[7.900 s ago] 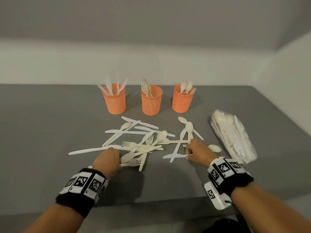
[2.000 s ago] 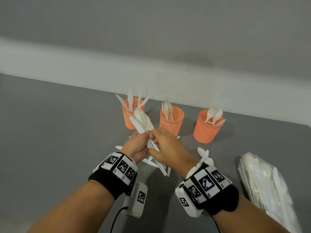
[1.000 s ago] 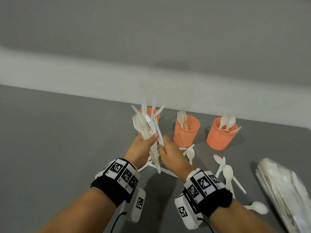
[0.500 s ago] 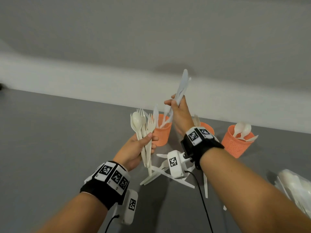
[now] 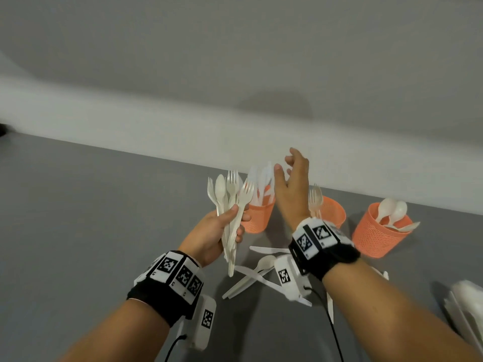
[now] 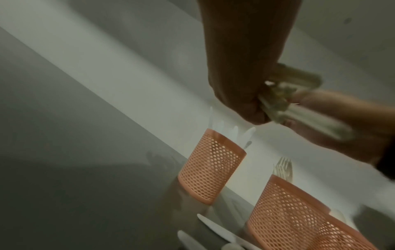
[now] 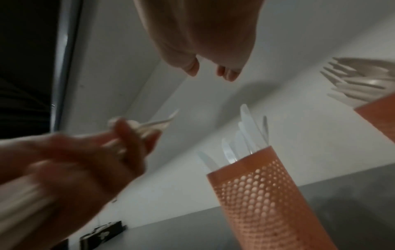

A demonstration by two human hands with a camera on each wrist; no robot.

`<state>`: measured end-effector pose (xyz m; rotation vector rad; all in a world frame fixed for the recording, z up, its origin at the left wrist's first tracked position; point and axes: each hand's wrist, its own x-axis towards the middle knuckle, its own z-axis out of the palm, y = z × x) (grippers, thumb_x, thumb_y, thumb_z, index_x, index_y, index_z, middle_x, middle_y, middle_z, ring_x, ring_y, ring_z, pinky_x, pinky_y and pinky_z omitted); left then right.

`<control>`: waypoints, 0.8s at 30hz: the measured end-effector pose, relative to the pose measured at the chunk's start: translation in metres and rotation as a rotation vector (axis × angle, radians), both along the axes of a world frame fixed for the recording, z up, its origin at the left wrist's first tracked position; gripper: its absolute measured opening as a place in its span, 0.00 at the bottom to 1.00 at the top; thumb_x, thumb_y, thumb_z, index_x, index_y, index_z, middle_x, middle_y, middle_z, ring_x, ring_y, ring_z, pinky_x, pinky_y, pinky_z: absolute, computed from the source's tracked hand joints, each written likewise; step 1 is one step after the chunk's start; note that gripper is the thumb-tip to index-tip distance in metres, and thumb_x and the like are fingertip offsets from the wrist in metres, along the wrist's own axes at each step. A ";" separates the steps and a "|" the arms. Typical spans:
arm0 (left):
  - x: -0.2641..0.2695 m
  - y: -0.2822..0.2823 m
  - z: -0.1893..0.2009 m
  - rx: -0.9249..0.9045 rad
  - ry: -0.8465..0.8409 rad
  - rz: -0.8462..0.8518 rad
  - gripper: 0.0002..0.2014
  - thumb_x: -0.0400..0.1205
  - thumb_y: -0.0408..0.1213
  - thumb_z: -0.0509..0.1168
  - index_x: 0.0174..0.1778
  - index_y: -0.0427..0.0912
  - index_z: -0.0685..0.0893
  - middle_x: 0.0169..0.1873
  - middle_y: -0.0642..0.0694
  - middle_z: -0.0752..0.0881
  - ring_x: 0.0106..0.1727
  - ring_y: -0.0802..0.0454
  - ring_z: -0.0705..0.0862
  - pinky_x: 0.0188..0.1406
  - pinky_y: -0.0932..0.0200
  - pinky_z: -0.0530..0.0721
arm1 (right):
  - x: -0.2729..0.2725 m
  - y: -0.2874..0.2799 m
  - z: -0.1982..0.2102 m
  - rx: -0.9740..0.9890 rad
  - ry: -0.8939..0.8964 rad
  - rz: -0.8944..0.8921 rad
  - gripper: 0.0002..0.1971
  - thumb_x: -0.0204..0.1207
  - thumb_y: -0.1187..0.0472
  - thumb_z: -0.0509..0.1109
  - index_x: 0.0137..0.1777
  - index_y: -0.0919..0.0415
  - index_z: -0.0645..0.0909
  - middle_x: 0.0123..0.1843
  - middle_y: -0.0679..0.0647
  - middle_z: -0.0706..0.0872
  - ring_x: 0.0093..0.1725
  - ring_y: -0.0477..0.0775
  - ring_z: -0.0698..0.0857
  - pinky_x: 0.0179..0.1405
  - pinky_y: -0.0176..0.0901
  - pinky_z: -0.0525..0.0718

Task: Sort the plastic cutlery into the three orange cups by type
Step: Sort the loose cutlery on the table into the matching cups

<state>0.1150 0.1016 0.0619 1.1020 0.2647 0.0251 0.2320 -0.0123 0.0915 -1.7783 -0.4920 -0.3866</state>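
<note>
Three orange mesh cups stand in a row: the left cup [image 5: 257, 216] holds knives [image 7: 245, 135], the middle cup [image 5: 332, 210] forks, the right cup [image 5: 379, 232] spoons. My left hand [image 5: 236, 218] grips an upright bundle of forks and a spoon [image 5: 230, 197], just left of the knife cup. Above that cup hovers my right hand [image 5: 286, 165], fingers spread and holding nothing; in the right wrist view its fingertips [image 7: 192, 67] hang free over the knife cup [image 7: 262, 194]. Loose knives and a spoon [image 5: 257, 273] lie on the grey table below my wrists.
A clear plastic bag of spare cutlery [image 5: 467, 309] lies at the table's right edge. A pale wall runs right behind the cups. Bare grey table [image 5: 91, 218] stretches to the left. Cables trail from both wrist cameras.
My right hand, which held knives raised high half a second ago, has let them go into the left cup and now stands open. The left hand keeps its bundle.
</note>
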 end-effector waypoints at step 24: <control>0.033 -0.072 0.015 0.027 0.014 -0.341 0.15 0.86 0.34 0.53 0.65 0.36 0.78 0.51 0.38 0.88 0.53 0.44 0.88 0.53 0.51 0.88 | -0.039 -0.072 -0.008 0.126 0.686 0.310 0.12 0.84 0.56 0.57 0.52 0.59 0.82 0.46 0.56 0.89 0.47 0.54 0.89 0.50 0.50 0.88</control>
